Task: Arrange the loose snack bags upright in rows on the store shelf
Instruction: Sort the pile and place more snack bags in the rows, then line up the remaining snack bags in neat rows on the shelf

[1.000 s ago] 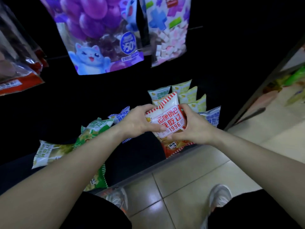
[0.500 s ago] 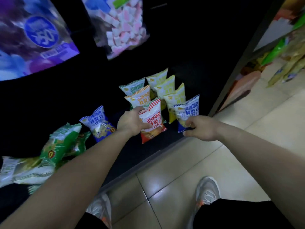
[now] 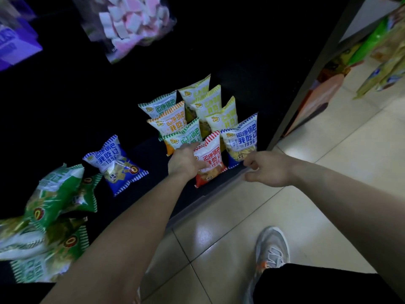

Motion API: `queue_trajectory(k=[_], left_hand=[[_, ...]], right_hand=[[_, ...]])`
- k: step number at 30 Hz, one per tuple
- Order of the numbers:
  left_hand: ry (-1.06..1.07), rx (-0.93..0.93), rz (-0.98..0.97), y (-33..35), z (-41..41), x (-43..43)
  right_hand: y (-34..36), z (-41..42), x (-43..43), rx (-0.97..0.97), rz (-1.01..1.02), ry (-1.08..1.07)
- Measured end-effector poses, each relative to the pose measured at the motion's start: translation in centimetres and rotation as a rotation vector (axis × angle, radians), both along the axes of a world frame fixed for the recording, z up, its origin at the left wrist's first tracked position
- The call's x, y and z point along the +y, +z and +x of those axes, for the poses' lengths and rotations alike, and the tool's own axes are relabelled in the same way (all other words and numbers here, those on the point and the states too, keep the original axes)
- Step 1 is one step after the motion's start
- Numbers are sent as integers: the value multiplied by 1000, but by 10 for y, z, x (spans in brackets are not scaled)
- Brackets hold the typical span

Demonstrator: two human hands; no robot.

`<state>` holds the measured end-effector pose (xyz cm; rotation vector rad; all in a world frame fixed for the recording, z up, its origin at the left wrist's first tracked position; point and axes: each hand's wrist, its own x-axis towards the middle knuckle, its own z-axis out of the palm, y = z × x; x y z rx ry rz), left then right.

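A red-striped snack bag [image 3: 211,157] stands upright at the front of the dark bottom shelf [image 3: 153,154]. My left hand [image 3: 184,164] grips its left side. My right hand [image 3: 266,170] hovers by the shelf's front edge, fingers loosely curled and holding nothing. To the right of the red bag stands a blue bag [image 3: 242,140]. Behind them stand rows of green [image 3: 186,137], orange [image 3: 169,121] and yellow bags [image 3: 208,104]. Another blue bag [image 3: 116,163] lies loose to the left. Several green bags [image 3: 54,194] are heaped at far left.
A marshmallow bag [image 3: 129,25] and a purple bag [image 3: 13,44] hang above the shelf. A grey shelf post [image 3: 306,91] bounds the right side, with more packs [image 3: 383,51] beyond it. Tiled floor [image 3: 241,227] and my shoe [image 3: 271,249] lie below.
The red bag, held in both hands above the shelf, now stands at the front of the row. My right hand has let go and moved to the shelf edge.
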<state>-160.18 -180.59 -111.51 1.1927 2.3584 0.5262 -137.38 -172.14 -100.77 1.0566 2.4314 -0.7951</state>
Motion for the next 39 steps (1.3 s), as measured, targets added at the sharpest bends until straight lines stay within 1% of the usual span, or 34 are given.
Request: queue_trajectory(k=[4, 8, 12, 15, 19, 23, 25, 27, 30, 32, 35, 39], left_hand=[[-35, 161, -5, 4, 1, 0], [-86, 277, -46, 10, 7, 2], [-123, 291, -47, 23, 6, -5], [-156, 292, -81, 46, -8, -22], [-197, 297, -162, 92, -46, -69], [-181, 346, -238, 132, -91, -144], [-152, 337, -224, 142, -114, -187], [-89, 310, -209, 143, -137, -231], [56, 191, -230, 138, -169, -284], [115, 155, -231, 133, -188, -306], [131, 157, -208, 120, -211, -320], [123, 168, -162, 105, -231, -313]], right_hand=[[0, -6, 0, 1, 21, 10], [-1, -15, -4, 15, 18, 33], [4, -28, -10, 13, 50, 58], [15, -45, -17, 18, 64, 93], [32, -81, -37, 28, 80, 137], [42, -134, -72, 117, 96, 213], [39, -163, -92, 175, 76, 246], [30, -192, -111, 197, 51, 270], [5, -240, -135, 136, 71, 359], [-18, -272, -144, 110, 77, 384], [-60, -314, -149, 126, 48, 293], [-119, -351, -153, 189, 8, 54]])
